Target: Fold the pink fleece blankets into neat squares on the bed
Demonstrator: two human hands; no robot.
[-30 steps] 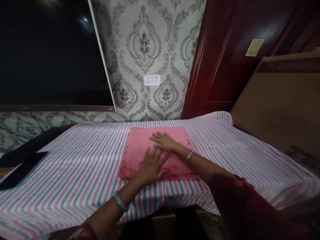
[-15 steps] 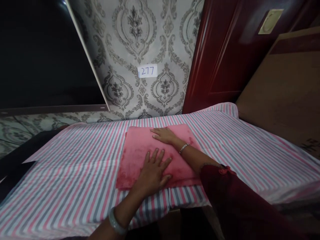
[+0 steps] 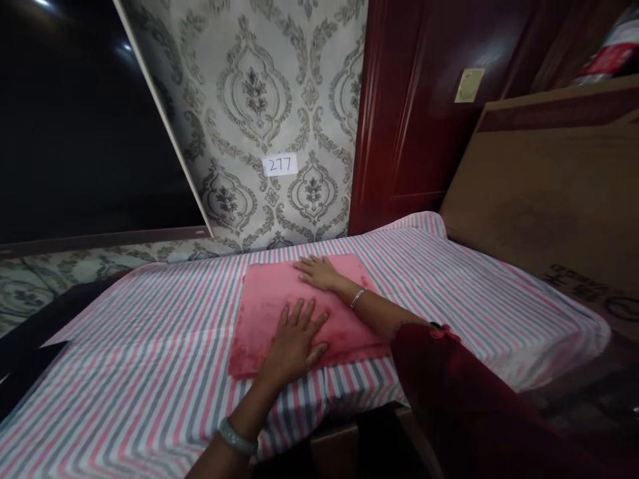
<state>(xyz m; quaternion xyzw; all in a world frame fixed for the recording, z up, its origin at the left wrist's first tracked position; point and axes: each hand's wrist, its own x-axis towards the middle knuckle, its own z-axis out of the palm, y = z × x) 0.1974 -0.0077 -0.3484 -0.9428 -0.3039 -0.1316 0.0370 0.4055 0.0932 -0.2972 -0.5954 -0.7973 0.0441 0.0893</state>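
Note:
A folded pink towel lies flat on a table covered with a pink, grey and white striped cloth. My left hand rests palm down on the towel's near part, fingers spread and open. My right hand lies flat on the towel's far part, fingers stretched out. A green bangle is on my left wrist and a thin silver bracelet on my right. A dark red sleeve covers my right forearm.
A patterned grey wall with a paper label "277" stands behind the table. A dark screen fills the left, a dark red door the right. A brown cardboard panel leans at the table's right side. A black object lies at the left edge.
My right hand has slid toward the towel's far edge and my left hand back toward its near edge. The view has shifted as my head moved.

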